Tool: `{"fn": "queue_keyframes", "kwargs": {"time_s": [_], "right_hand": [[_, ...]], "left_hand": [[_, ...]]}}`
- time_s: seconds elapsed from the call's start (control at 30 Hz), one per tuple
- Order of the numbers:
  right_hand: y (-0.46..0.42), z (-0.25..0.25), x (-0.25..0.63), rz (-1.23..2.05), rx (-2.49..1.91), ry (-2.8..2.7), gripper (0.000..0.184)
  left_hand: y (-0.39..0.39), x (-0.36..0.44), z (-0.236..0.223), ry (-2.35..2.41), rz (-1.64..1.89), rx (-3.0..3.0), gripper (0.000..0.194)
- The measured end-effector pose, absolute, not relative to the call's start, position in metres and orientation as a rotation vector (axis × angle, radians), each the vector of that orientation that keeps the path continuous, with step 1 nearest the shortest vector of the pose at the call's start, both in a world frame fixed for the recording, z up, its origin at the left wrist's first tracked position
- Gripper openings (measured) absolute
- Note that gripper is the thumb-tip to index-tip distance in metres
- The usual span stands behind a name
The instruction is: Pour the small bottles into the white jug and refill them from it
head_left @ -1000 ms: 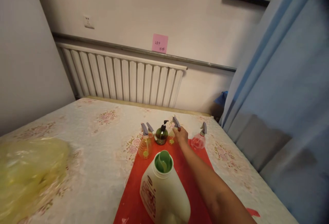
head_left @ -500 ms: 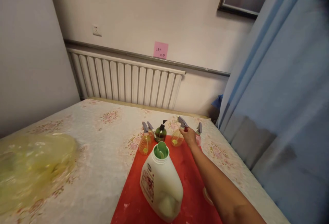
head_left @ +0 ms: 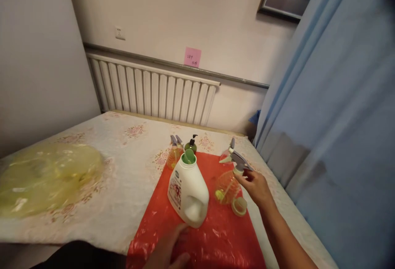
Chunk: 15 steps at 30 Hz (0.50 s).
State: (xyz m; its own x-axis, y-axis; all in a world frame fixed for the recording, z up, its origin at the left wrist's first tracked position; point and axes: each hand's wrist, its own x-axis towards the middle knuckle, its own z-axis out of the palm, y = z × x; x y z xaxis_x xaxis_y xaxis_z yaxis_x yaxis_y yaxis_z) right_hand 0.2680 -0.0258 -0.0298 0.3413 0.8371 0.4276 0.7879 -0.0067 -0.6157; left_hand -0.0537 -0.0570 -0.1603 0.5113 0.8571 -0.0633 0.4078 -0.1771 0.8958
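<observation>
My right hand (head_left: 257,188) grips a clear orange-tinted spray bottle (head_left: 226,188) at its neck, just under the grey trigger head. The bottle tilts over the red plastic sheet (head_left: 212,240), with some yellow at its bottom. A round pale cap (head_left: 239,206) lies close beside it. Mid-sheet stands a white detergent jug (head_left: 188,195) without a lid, a green spout inside its mouth. My left hand (head_left: 169,246), slightly blurred, is at the bottom edge near the jug's base, thumb and finger apart, holding nothing.
Behind the jug stand a green pump bottle (head_left: 191,145) and an orange spray bottle (head_left: 173,155), another grey trigger head beside it. A pinkish spray bottle (head_left: 226,153) is at the back right. A yellow plastic bag (head_left: 52,178) lies left; a blue curtain (head_left: 324,137) hangs right.
My right hand has brought the spray bottle from the back of the sheet nearer, to the jug's right. My left hand has come into view at the bottom. The view has shifted slightly.
</observation>
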Motion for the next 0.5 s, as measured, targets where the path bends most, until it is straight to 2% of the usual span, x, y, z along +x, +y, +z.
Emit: {"fn": "queue_keyframes", "kwargs": {"time_s": [0.13, 0.27, 0.43, 0.5], "right_hand": [[-0.082, -0.027, 0.249, 0.169, -1.755, -1.52, 0.033], [-0.115, -0.031, 0.217, 0.295, -1.665, -1.611, 0.024], [-0.123, -0.043, 0.17, 0.407, -1.573, -1.654, 0.014], [-0.121, -0.052, 0.155, 0.46, -1.543, -1.643, 0.014]], "left_hand": [[-0.073, -0.032, -0.12, 0.983, 0.518, 1.784, 0.081], [-0.085, -0.02, -0.097, 0.888, 0.597, 1.732, 0.104], [-0.093, -0.015, -0.105, 0.796, 0.671, 1.677, 0.114], [-0.094, -0.019, -0.114, 0.815, 0.694, 1.667, 0.111]]}}
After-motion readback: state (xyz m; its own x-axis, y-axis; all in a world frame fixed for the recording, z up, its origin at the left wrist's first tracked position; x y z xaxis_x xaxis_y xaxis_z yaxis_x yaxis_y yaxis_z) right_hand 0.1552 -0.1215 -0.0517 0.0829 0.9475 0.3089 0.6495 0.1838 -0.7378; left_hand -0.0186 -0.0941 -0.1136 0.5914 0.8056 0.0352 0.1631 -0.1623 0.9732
